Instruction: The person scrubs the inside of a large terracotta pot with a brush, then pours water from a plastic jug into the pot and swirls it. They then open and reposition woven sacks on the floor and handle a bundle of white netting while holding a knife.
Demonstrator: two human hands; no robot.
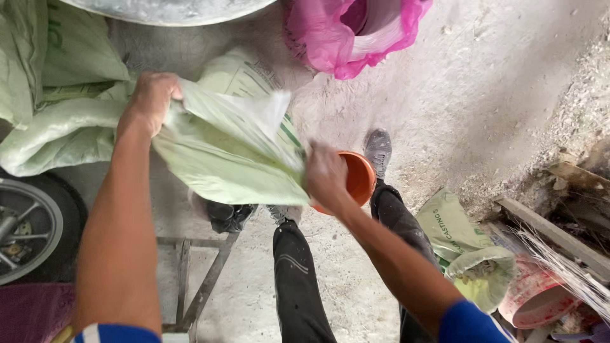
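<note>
Head view, looking down on two bare arms above a dusty concrete floor [495,82]. Left hand [152,101] is closed on the upper edge of a pale green sack [222,152], bunching the woven cloth and lifting it. Right hand [325,174] is closed on the near rim of an orange bowl [357,179], which touches the sack's right edge; the bowl's inside faces right and its contents cannot be told. The sack hangs between the two hands, its open mouth turned up and to the right, with white lining showing at the top.

Places relative to the sack: more green sacks [57,95] lie just to its left; a pink plastic bag [356,32] sits above and to its right, near but apart; a grey round rim [171,9] lies above it. Below it are a black bag [230,216] and a metal frame [203,279]. A wheel [28,225] stands at lower left. The person's dark trouser legs [298,286] and a grey shoe [379,149] lie below and right of it. Well to the lower right are a small open green bag [473,267], a pink tub [537,298] and wooden planks [559,232].
</note>
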